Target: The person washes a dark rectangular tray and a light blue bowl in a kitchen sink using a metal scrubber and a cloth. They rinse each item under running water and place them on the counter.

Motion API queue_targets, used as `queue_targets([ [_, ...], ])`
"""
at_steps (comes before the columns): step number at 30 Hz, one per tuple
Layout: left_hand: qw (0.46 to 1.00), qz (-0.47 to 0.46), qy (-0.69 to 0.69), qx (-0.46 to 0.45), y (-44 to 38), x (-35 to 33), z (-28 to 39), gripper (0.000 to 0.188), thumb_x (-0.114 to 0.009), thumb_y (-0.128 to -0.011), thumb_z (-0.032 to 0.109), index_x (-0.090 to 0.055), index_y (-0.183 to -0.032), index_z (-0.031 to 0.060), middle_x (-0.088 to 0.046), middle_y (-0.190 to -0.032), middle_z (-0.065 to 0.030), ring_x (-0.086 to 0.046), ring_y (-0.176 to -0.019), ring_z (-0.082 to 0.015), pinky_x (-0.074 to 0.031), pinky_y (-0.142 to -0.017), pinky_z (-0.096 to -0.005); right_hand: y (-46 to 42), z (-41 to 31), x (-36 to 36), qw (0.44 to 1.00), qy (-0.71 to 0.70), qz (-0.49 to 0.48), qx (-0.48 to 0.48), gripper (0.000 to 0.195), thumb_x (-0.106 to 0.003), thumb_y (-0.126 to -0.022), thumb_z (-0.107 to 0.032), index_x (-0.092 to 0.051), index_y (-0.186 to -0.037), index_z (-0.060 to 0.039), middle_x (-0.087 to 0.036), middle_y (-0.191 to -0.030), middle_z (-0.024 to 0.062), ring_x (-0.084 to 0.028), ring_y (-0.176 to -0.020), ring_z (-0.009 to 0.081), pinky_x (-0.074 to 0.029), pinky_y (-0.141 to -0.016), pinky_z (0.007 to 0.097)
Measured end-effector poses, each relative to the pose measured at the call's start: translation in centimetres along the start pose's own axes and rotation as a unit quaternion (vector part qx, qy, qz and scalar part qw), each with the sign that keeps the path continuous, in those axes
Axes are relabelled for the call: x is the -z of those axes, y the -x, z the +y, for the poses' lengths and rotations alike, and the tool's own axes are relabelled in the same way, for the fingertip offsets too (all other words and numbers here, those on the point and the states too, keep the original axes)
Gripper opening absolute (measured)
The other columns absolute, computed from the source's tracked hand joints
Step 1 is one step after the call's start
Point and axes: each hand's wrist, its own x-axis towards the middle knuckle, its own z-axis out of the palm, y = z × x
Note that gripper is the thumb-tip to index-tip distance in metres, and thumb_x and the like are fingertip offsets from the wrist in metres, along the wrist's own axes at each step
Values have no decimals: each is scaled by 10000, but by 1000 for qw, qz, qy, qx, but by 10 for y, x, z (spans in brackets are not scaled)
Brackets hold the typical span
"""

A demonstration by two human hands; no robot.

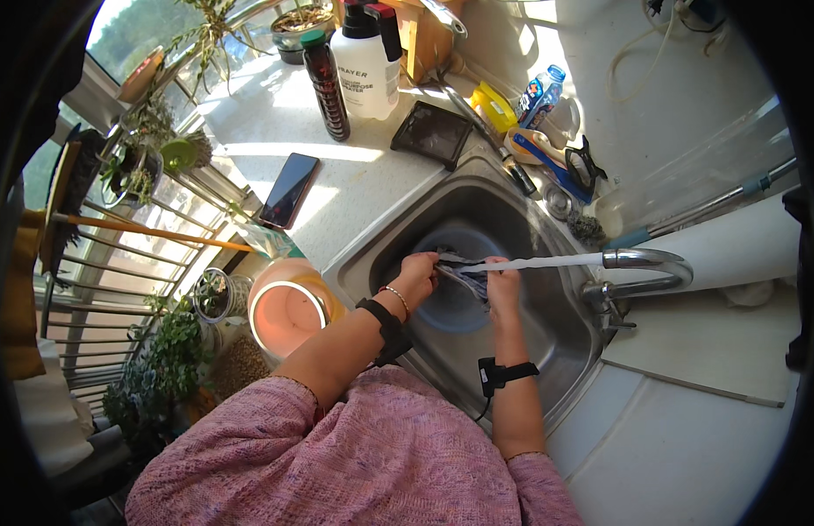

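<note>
A wet grey and dark cloth is stretched between my two hands above the steel sink. My left hand grips its left end, and my right hand grips its right end. Water streams from the chrome faucet at the right and meets the cloth beside my right hand. Under the cloth, a round bluish basin shows in the bottom of the sink. My hands and the cloth hide part of it.
A phone, a dark tray, a dark bottle and a white sprayer bottle stand or lie on the counter. Brushes and a plastic bottle crowd the sink's back rim. An orange pot stands left of the sink.
</note>
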Motion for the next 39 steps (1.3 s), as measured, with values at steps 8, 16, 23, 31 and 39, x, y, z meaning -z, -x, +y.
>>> queue_targets([
  [8, 993, 49, -60, 88, 23, -11, -21, 149, -573, -871, 206, -587, -983, 108, -581, -897, -39, -536, -718, -224, -416, -716, -505, -11, 49, 5, 950, 212, -148, -173, 252, -622, -855, -133, -630, -964, 94, -669, -880, 120, -606, -734, 177, -467, -685, 336],
  [16, 951, -250, 140, 115, -21, 3, -44, 282, -385, -956, 242, -609, -971, 72, -663, -920, -99, -640, -847, -236, -525, -793, -366, 44, -48, -14, 956, -242, -155, -54, 246, -649, -854, -212, -597, -957, 6, -624, -772, 98, -545, -720, 125, -459, -678, 288],
  [23, 999, -26, 23, 29, 13, -32, -41, 212, -494, -924, 271, -606, -916, 91, -645, -863, -76, -619, -753, -237, -505, -703, -448, 22, -24, -39, 969, 241, -25, 44, 297, -599, -871, -270, -539, -991, -5, -654, -860, 187, -634, -809, 306, -484, -725, 381],
  [31, 989, -110, 95, 31, 0, -18, -27, 177, -476, -863, 80, -527, -991, -31, -572, -911, -147, -593, -755, -285, -489, -630, -465, 46, -36, -30, 990, 41, -126, 41, 282, -576, -905, -236, -597, -1032, 16, -646, -970, 127, -600, -931, 205, -454, -808, 311],
  [39, 978, -172, 54, -105, 20, -36, -34, 230, -429, -847, -37, -544, -1042, 2, -605, -990, -98, -597, -808, -233, -498, -724, -378, -7, 24, -21, 984, 178, 10, -18, 251, -511, -886, -274, -578, -1019, -73, -654, -893, 208, -611, -871, 409, -460, -780, 486],
])
